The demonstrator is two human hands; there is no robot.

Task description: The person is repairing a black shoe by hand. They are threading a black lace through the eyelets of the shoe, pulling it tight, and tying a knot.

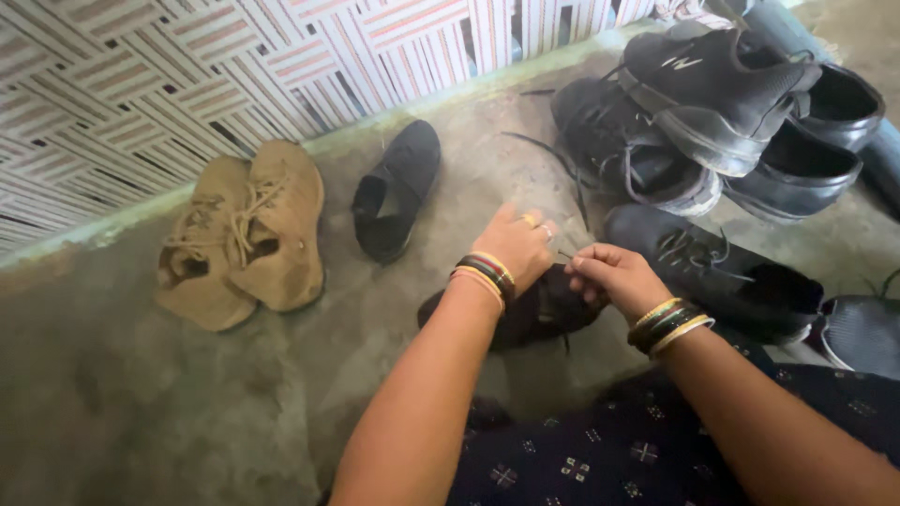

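Note:
A black shoe point(534, 314) lies on the concrete floor right in front of me, mostly hidden under my hands. My left hand point(517, 245) rests on top of it, fingers curled over the upper. My right hand point(614, 276) pinches a thin black lace point(565, 253) between thumb and fingertips, just to the right of my left hand. Bangles ring both wrists, and my left hand wears a ring.
A tan pair of lace-up shoes point(244, 230) sits at the left, a single black shoe point(398, 187) behind. Several black shoes point(694, 103) are piled at the back right, another black sneaker point(722, 272) beside my right hand. A patterned cloth point(187, 66) hangs along the wall.

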